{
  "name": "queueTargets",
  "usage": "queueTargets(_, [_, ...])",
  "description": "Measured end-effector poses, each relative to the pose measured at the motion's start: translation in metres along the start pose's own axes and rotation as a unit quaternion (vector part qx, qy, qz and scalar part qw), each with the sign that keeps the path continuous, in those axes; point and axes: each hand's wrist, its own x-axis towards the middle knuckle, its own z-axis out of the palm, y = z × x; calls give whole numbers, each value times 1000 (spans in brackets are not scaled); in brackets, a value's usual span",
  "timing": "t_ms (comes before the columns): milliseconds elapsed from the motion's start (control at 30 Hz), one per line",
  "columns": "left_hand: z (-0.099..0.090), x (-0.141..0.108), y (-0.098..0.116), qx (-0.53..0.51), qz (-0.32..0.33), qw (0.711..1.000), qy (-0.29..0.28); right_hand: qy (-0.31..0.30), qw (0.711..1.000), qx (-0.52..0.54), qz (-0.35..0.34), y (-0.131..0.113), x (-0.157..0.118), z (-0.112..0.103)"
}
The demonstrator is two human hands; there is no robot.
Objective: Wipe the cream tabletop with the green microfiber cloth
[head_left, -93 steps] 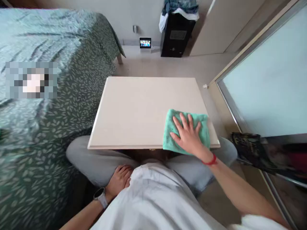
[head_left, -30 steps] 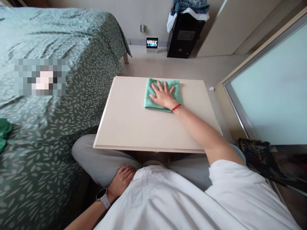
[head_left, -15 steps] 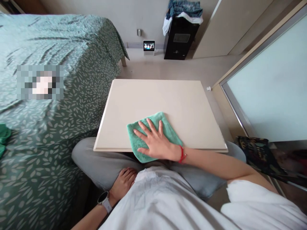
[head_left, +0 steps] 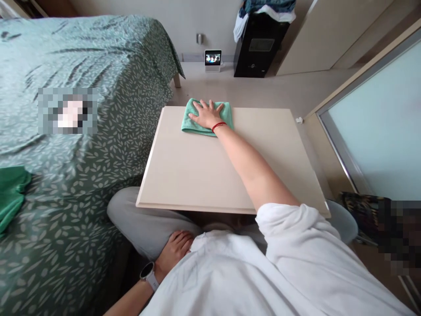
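Observation:
A light green cloth (head_left: 190, 125) lies on the far edge of the cream tabletop (head_left: 194, 175), left of its middle. My right hand (head_left: 207, 115), with a red string at the wrist, rests flat on the cloth with its fingers spread. The right arm stretches across the table. My left hand (head_left: 176, 251), wearing a watch, lies on my thigh by the shirt hem. Its fingers are loosely together and lie flat, and nothing shows in them.
A bed with a green leaf-patterned cover (head_left: 128, 96) stands at left, with a darker green cloth (head_left: 11, 193) on it. Beyond the table are a small screen (head_left: 212, 59) and a black cabinet (head_left: 256, 48) topped with clothes. A frosted panel (head_left: 381, 118) is at right.
My right hand and the green cloth have moved from the near edge of the table to the far edge. The left hand stays on my thigh. The view has shifted slightly.

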Motion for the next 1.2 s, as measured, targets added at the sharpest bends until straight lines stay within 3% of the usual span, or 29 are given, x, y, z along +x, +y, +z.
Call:
queueTargets(100, [2,0,0,2,-1,1000,7,5,1000,-10,-4,-4,-9,4])
queueTargets(200, [3,0,0,3,0,1000,11,-1,999,-18,-35,-12,-38,12])
queueTargets(300, [2,0,-1,8,7,1000,1,-5,996,-25,-81,-23,-85,24])
queueTargets(533, [5,-3,-3,11,11,1000,3,-12,977,-49,-207,-53,-226,63])
queueTargets(633, [7,-5,-3,10,8,1000,8,-21,962,-48,-267,-59,-252,70])
queueTargets(700, [7,-5,-3,7,6,1000,10,-28,958,-39,-282,-62,-243,69])
queueTargets(767, [6,-3,-2,4,6,1000,10,-33,961,-29,-272,-65,-213,64])
queueTargets(1033, [1,3,2,5,-6,1000,19,11,993,32,-114,-79,-38,35])
queueTargets(1200, [3,2,3,-1,-12,1000,17,22,996,51,-76,-87,13,29])
